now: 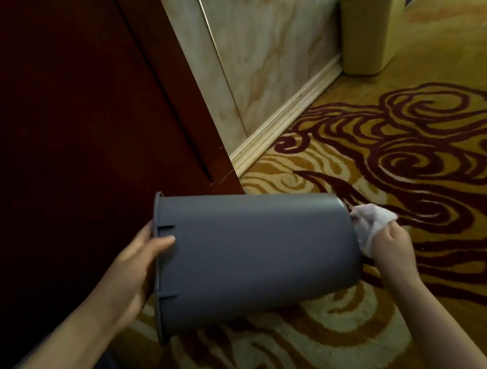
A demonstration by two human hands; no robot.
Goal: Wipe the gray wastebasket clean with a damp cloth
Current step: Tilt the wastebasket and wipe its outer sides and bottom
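The gray wastebasket (253,256) is held sideways above the carpet, its open rim pointing left and its base pointing right. My left hand (136,273) grips the rim, thumb on the outer wall and fingers hidden inside. At the base end, my right hand (391,248) holds a crumpled white cloth (371,223) pressed against the bottom of the basket. The bottom face itself is hidden from view.
A dark red wooden door or panel (65,116) stands close on the left. A marble wall with a cream baseboard (285,114) runs back to a yellow-green wastebasket (373,26) on the patterned yellow and maroon carpet (440,169).
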